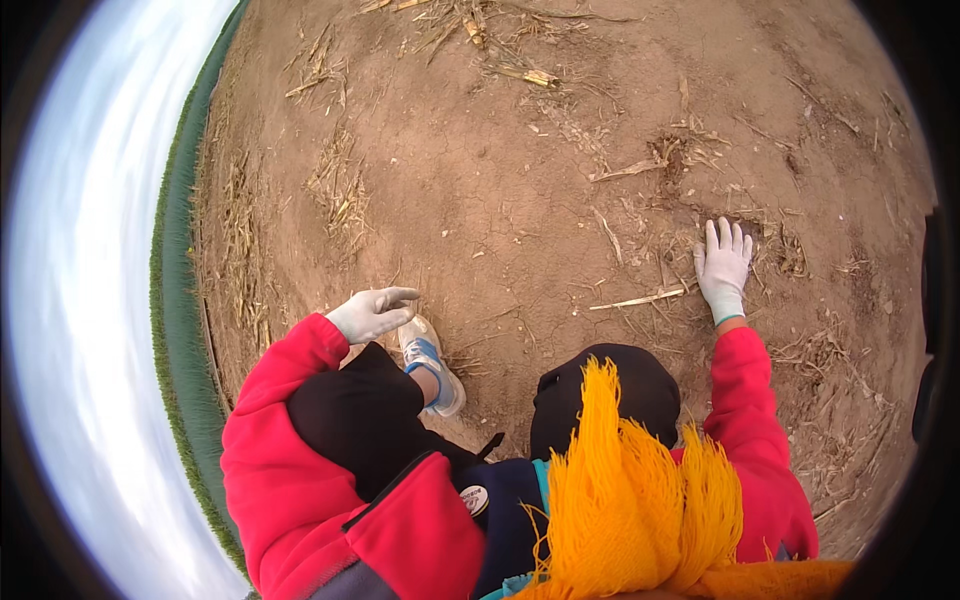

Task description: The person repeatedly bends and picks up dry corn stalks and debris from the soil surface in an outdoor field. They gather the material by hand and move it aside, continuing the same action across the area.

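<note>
My left hand (373, 311), in a whitish work glove, is held at the left by my bent knee, next to a white and blue sneaker (431, 360). Its fingers point right, slightly curled and apart, and nothing shows in them. On the right, my right hand (724, 262), gloved the same way, reaches out with its back up and fingers spread over the bare soil (487, 202). Its fingertips are at a dark patch of earth (742, 225); whether the palm presses down is hard to tell. A pale dry stalk piece (637, 300) lies just left of that hand.
Dry corn stalk residue (525, 73) is scattered ahead, with more husk litter (337, 187) at the left. Another stubble clump (667, 154) stands beyond my right hand. A fringed orange scarf (637, 495) hangs down in front of me. Green crop (184, 247) lines the field's edge.
</note>
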The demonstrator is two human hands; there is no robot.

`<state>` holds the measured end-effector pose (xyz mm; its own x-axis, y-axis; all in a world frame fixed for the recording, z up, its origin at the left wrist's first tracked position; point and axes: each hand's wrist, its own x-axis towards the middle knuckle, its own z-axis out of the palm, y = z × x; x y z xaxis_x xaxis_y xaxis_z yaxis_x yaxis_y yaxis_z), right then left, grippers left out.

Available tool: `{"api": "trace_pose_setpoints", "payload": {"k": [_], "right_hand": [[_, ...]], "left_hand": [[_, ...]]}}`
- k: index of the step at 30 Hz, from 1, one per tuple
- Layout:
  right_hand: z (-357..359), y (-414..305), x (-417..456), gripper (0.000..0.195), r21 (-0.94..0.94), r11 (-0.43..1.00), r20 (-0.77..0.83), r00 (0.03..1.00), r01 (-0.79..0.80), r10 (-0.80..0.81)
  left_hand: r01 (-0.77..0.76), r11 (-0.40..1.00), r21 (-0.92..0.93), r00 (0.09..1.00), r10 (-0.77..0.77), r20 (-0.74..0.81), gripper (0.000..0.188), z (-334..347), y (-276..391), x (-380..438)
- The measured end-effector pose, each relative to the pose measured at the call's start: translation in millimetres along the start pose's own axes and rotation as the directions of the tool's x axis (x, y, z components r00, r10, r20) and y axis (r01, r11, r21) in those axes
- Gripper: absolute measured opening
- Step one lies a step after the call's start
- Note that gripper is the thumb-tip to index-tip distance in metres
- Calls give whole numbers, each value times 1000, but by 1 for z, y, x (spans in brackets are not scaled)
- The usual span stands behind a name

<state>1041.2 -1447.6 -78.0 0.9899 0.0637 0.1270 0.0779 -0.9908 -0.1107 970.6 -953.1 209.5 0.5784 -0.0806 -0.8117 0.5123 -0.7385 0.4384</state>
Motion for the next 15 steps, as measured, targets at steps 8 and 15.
{"api": "trace_pose_setpoints", "payload": {"k": [8,15], "right_hand": [[-5,5,-1,53,-17,1000,64,998,-19,20],[4,-1,5,51,-21,1000,57,998,5,-4]], "left_hand": [[-83,953,293,997,79,28,42,1,101,12],[-413,881,232,911,396,116,45,-3,99,100]]}}
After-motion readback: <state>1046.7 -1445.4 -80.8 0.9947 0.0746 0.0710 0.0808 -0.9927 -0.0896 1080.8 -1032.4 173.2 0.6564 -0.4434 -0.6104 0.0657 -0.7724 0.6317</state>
